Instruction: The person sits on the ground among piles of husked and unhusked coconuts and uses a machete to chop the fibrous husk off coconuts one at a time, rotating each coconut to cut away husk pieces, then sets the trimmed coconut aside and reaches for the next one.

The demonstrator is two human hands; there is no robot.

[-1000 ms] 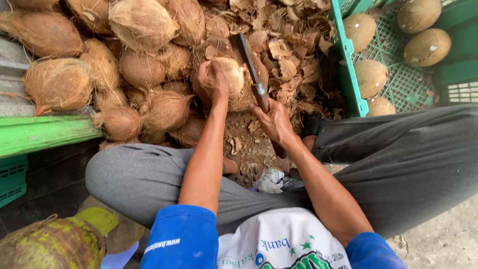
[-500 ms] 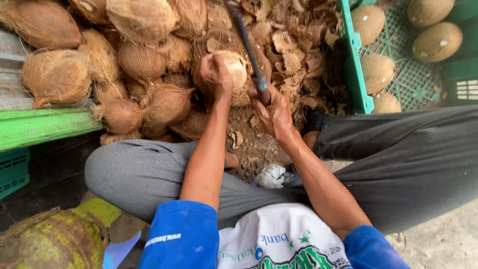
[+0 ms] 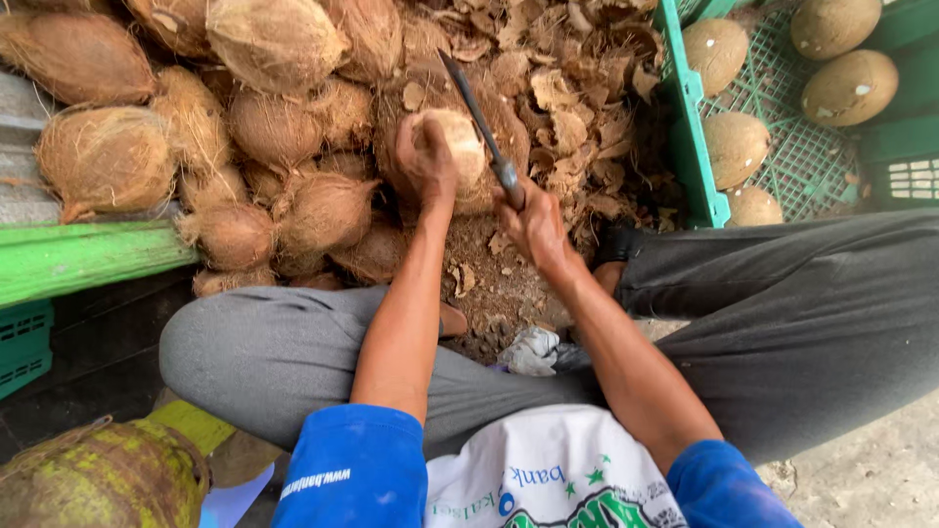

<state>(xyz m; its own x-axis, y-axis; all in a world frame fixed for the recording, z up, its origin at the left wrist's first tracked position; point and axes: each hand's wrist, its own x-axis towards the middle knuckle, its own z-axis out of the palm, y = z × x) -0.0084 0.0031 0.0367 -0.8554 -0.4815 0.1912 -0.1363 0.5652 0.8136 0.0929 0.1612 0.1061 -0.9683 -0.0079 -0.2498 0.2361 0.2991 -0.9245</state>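
Fibrous brown half-husked coconut (image 3: 460, 147), upper centre of the frame, sits gripped under the left hand (image 3: 423, 156). The right hand (image 3: 533, 220) clasps a dark long-bladed knife (image 3: 479, 122), raised mid-trim; the next cut needs the blade kept clear of the left fingers.

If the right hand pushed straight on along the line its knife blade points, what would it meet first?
The right hand grips a dark-bladed knife angled up and left. Straight on, it would probably first meet the pale, partly husked coconut held by the left hand, though depth is unclear and the blade may pass beside it.
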